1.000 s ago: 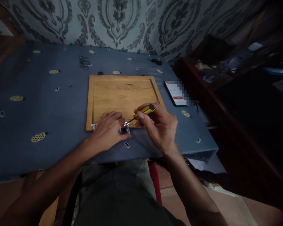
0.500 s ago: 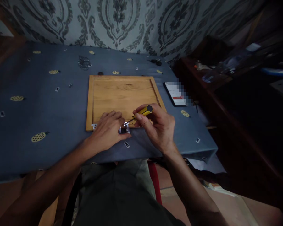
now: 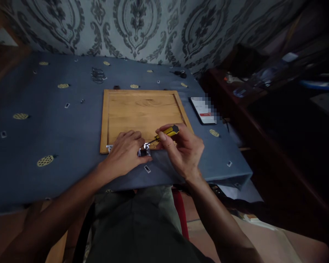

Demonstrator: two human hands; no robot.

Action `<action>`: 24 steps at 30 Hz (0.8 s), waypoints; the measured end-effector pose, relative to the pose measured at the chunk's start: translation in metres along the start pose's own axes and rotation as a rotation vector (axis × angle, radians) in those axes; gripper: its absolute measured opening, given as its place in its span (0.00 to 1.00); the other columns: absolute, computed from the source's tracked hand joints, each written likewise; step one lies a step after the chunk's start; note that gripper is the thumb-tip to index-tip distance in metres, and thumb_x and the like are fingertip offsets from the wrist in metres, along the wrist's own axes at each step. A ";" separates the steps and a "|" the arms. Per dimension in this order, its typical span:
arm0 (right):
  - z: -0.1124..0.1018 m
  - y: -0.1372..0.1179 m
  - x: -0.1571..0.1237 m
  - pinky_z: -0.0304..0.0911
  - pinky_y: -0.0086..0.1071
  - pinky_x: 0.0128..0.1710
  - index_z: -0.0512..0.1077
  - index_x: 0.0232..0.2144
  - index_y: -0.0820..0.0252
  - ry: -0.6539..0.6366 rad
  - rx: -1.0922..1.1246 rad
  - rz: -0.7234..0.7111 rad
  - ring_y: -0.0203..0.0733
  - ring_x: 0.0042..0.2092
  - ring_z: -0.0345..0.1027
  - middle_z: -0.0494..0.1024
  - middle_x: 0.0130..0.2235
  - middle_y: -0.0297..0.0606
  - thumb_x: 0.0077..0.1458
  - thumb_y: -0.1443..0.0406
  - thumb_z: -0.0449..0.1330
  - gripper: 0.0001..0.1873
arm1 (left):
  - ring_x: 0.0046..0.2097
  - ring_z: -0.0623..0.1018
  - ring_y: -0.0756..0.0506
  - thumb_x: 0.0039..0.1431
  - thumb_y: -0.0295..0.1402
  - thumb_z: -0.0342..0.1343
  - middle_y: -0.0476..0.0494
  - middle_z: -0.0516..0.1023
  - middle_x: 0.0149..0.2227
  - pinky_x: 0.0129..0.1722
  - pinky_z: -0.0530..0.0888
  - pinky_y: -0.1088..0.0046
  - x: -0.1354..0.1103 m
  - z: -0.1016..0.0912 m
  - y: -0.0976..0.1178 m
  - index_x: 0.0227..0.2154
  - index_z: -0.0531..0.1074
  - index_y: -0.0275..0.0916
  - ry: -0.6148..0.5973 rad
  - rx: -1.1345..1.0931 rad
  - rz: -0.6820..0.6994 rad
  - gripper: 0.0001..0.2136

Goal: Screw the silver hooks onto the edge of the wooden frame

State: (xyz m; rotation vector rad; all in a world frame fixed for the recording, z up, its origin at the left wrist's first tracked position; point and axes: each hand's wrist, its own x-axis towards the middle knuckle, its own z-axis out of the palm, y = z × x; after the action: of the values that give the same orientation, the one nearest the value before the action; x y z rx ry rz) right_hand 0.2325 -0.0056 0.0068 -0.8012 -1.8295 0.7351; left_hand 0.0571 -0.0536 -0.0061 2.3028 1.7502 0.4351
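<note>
A framed wooden panel [image 3: 144,113] lies flat on the table. At its near edge sits a shiny metal latch-like piece [image 3: 145,150], partly covered by fingers. My left hand [image 3: 127,149] is closed on this piece, its fingers over the panel and thumb on the near side. My right hand [image 3: 185,148] grips a yellow and black screwdriver [image 3: 168,132] between thumb and fingers, with the shaft slanting down left to the metal piece. Whether a screw is under the tip cannot be made out. Another metal fitting [image 3: 109,148] shows at the panel's near left corner.
A phone [image 3: 204,110] lies right of the panel. Black-handled scissors [image 3: 181,73] and a small pile of metal pieces [image 3: 98,75] lie toward the back. A tiny metal part [image 3: 82,101] sits left of the panel. A dark red piece of furniture [image 3: 230,98] borders the right side.
Both hands keep their places at the metal piece. The right hand and screwdriver handle have shifted very slightly; the whole view has moved a little.
</note>
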 end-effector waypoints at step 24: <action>-0.001 0.003 -0.001 0.70 0.25 0.23 0.76 0.37 0.56 0.142 0.141 0.047 0.30 0.23 0.73 0.80 0.34 0.31 0.65 0.58 0.66 0.08 | 0.46 0.77 0.36 0.58 0.43 0.72 0.42 0.78 0.39 0.46 0.71 0.60 0.000 -0.003 0.001 0.39 0.79 0.37 -0.040 -0.007 -0.022 0.15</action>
State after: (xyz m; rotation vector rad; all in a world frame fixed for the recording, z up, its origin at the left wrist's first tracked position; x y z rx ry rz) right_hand 0.2343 -0.0048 0.0041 -0.7857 -1.6178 0.8074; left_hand 0.0569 -0.0534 -0.0027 2.2692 1.7504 0.3876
